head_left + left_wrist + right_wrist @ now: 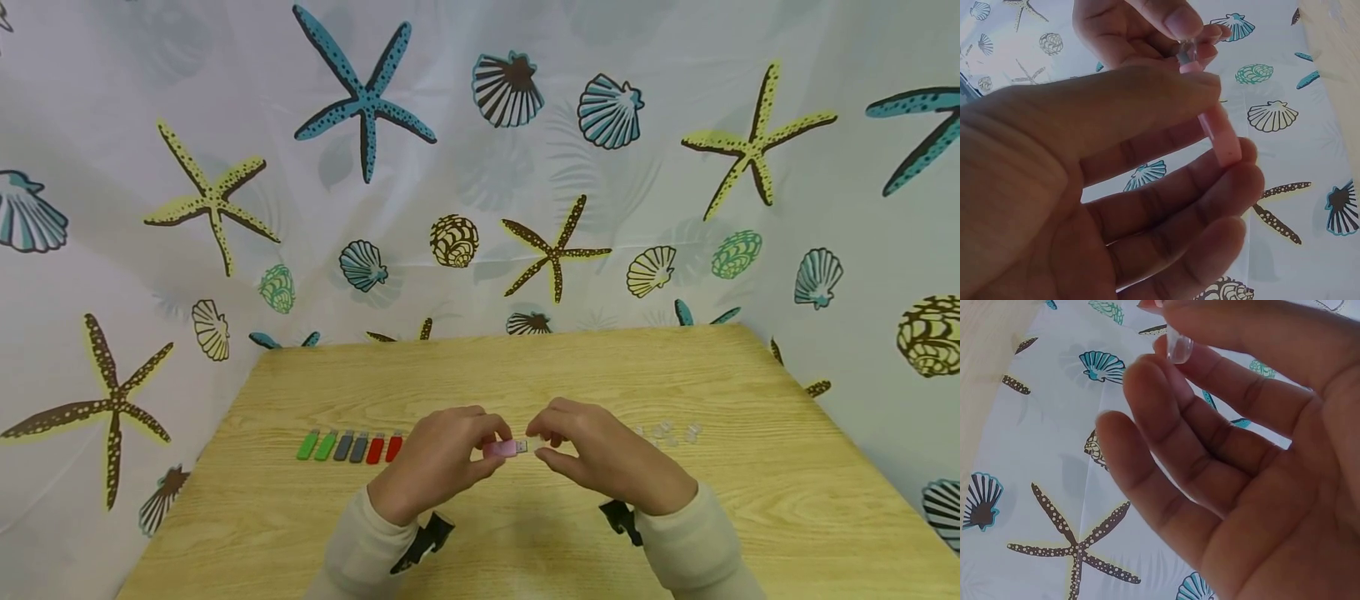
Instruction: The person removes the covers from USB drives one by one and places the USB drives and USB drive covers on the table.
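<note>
My left hand (448, 454) pinches a pink USB flash drive (499, 449) between thumb and fingers, its metal plug pointing right. In the left wrist view the pink body (1225, 140) shows past the thumb, against the fingertips. Facing it, my right hand (603, 450) pinches a small clear plastic cap (1179, 349) between thumb and fingers. The cap is at the plug end of the drive; whether it touches the plug I cannot tell. My right hand's other fingers are loosely bent, as the right wrist view shows.
Left on the wooden table (525, 542) stands a row of flash drives: two green (325, 446), two grey (359, 447), two red (375, 450). Several clear caps (663, 431) lie beyond the right hand. A cloth with sea-life prints (465, 175) hangs around the table.
</note>
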`<act>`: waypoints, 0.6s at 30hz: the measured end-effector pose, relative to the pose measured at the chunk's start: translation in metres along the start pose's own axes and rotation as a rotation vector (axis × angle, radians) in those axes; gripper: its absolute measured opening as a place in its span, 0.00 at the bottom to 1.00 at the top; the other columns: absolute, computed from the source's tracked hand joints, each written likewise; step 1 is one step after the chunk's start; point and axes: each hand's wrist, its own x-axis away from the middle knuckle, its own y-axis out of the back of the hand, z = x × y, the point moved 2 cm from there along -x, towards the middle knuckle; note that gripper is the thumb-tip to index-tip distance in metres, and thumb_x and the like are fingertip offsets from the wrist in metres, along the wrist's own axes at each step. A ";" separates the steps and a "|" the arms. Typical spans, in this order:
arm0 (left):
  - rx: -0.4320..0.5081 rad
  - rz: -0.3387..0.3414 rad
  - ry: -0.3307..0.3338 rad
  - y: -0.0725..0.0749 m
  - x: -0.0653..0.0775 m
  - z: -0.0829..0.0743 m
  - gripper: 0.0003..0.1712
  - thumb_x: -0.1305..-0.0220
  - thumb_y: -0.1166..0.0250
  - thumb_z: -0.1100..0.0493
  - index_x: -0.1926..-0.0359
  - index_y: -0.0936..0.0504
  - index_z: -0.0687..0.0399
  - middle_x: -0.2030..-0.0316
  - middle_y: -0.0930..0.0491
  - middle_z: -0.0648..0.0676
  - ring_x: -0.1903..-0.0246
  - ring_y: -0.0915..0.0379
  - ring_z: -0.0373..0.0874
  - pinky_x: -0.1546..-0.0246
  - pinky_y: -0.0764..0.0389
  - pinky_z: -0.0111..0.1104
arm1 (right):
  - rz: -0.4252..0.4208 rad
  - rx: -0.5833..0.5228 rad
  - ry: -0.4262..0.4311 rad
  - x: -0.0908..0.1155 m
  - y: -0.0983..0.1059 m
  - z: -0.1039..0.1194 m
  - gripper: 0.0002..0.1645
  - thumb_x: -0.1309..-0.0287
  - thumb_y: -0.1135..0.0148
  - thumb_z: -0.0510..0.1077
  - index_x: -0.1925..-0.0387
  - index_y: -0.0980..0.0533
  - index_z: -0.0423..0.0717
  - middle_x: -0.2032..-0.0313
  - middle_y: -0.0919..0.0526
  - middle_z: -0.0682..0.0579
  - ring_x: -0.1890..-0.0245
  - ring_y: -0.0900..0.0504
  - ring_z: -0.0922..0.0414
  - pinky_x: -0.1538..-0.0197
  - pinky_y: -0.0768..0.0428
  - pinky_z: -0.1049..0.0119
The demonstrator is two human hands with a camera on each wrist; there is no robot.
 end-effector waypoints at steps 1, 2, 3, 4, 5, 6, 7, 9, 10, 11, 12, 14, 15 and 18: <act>0.001 -0.002 0.001 0.000 0.000 0.001 0.08 0.43 0.30 0.53 0.63 0.14 0.48 0.74 0.21 0.42 0.77 0.29 0.32 0.76 0.26 0.26 | -0.008 0.005 0.006 0.000 0.000 -0.001 0.09 0.43 0.34 0.40 0.59 0.20 0.44 0.63 0.20 0.54 0.67 0.21 0.61 0.62 0.18 0.66; 0.001 -0.004 0.002 0.000 0.000 0.002 0.07 0.42 0.30 0.53 0.63 0.14 0.48 0.74 0.20 0.42 0.77 0.29 0.32 0.76 0.26 0.27 | -0.016 0.011 0.011 0.001 0.001 -0.002 0.09 0.43 0.34 0.40 0.59 0.20 0.44 0.63 0.20 0.54 0.67 0.21 0.60 0.63 0.18 0.66; 0.000 -0.007 0.003 0.000 0.000 0.003 0.07 0.42 0.30 0.53 0.63 0.14 0.47 0.73 0.20 0.42 0.76 0.28 0.32 0.75 0.25 0.27 | -0.024 0.018 0.015 0.001 0.002 -0.003 0.09 0.44 0.33 0.40 0.59 0.20 0.45 0.63 0.21 0.54 0.67 0.21 0.61 0.63 0.18 0.66; -0.002 -0.010 0.004 0.000 -0.001 0.004 0.07 0.42 0.30 0.53 0.63 0.14 0.47 0.73 0.19 0.42 0.76 0.27 0.33 0.75 0.25 0.27 | -0.032 0.023 0.017 0.002 0.002 -0.004 0.10 0.44 0.33 0.39 0.59 0.19 0.45 0.63 0.21 0.54 0.67 0.21 0.60 0.63 0.18 0.65; -0.002 -0.014 0.009 0.000 -0.001 0.005 0.07 0.42 0.30 0.53 0.63 0.14 0.47 0.72 0.19 0.42 0.75 0.27 0.33 0.74 0.24 0.28 | -0.040 0.028 0.019 0.002 0.003 -0.005 0.10 0.45 0.33 0.39 0.59 0.19 0.44 0.63 0.21 0.54 0.67 0.21 0.60 0.63 0.18 0.65; -0.003 -0.020 0.014 0.001 -0.001 0.007 0.06 0.42 0.30 0.53 0.64 0.14 0.47 0.72 0.19 0.42 0.75 0.26 0.33 0.74 0.24 0.28 | -0.046 0.035 0.017 0.002 0.004 -0.006 0.10 0.45 0.32 0.39 0.60 0.19 0.44 0.63 0.21 0.54 0.67 0.21 0.60 0.63 0.18 0.65; -0.006 -0.026 0.019 0.001 -0.001 0.009 0.07 0.42 0.30 0.53 0.64 0.14 0.47 0.72 0.18 0.42 0.74 0.26 0.33 0.73 0.23 0.28 | -0.052 0.042 0.015 0.002 0.005 -0.008 0.10 0.46 0.32 0.39 0.60 0.19 0.44 0.63 0.22 0.54 0.67 0.21 0.60 0.63 0.18 0.65; -0.014 -0.041 0.029 0.002 -0.001 0.013 0.07 0.43 0.30 0.53 0.64 0.14 0.46 0.71 0.19 0.43 0.73 0.25 0.34 0.73 0.22 0.29 | -0.059 0.049 0.007 0.002 0.007 -0.010 0.10 0.46 0.32 0.39 0.60 0.19 0.44 0.63 0.22 0.53 0.67 0.21 0.60 0.63 0.18 0.65; -0.019 -0.051 0.033 0.003 -0.001 0.014 0.07 0.43 0.29 0.53 0.64 0.14 0.46 0.71 0.19 0.43 0.73 0.24 0.34 0.72 0.22 0.29 | -0.061 0.051 0.005 0.002 0.007 -0.010 0.10 0.46 0.32 0.38 0.60 0.19 0.43 0.64 0.21 0.53 0.67 0.21 0.60 0.63 0.18 0.65; -0.024 -0.062 0.039 0.003 0.000 0.016 0.07 0.44 0.29 0.53 0.64 0.15 0.46 0.71 0.19 0.43 0.73 0.24 0.34 0.72 0.22 0.29 | -0.062 0.055 0.000 0.002 0.008 -0.012 0.10 0.45 0.32 0.38 0.60 0.19 0.43 0.63 0.21 0.53 0.67 0.21 0.60 0.63 0.18 0.65; -0.032 -0.072 0.045 0.003 0.000 0.018 0.07 0.44 0.29 0.53 0.65 0.15 0.47 0.71 0.20 0.43 0.73 0.24 0.35 0.72 0.22 0.29 | -0.063 0.057 -0.008 0.002 0.008 -0.012 0.10 0.45 0.32 0.38 0.60 0.19 0.43 0.63 0.21 0.53 0.68 0.21 0.59 0.63 0.18 0.65; -0.042 -0.086 0.062 0.004 0.000 0.022 0.07 0.45 0.29 0.53 0.65 0.15 0.47 0.71 0.21 0.44 0.73 0.24 0.35 0.72 0.22 0.29 | -0.060 0.053 -0.028 0.003 0.009 -0.015 0.10 0.44 0.33 0.38 0.59 0.19 0.43 0.63 0.21 0.52 0.68 0.21 0.59 0.63 0.18 0.63; -0.044 -0.089 0.074 0.004 0.000 0.024 0.07 0.45 0.29 0.53 0.65 0.15 0.47 0.72 0.21 0.44 0.74 0.25 0.35 0.73 0.23 0.29 | -0.059 0.050 -0.041 0.004 0.009 -0.016 0.10 0.44 0.33 0.38 0.59 0.20 0.43 0.63 0.20 0.52 0.67 0.21 0.59 0.63 0.18 0.63; -0.023 -0.087 0.125 0.002 0.001 0.029 0.06 0.44 0.29 0.53 0.67 0.15 0.47 0.74 0.22 0.43 0.76 0.27 0.35 0.76 0.25 0.29 | -0.062 0.042 -0.077 0.006 0.009 -0.021 0.10 0.43 0.34 0.38 0.58 0.20 0.44 0.63 0.20 0.52 0.68 0.21 0.60 0.63 0.18 0.63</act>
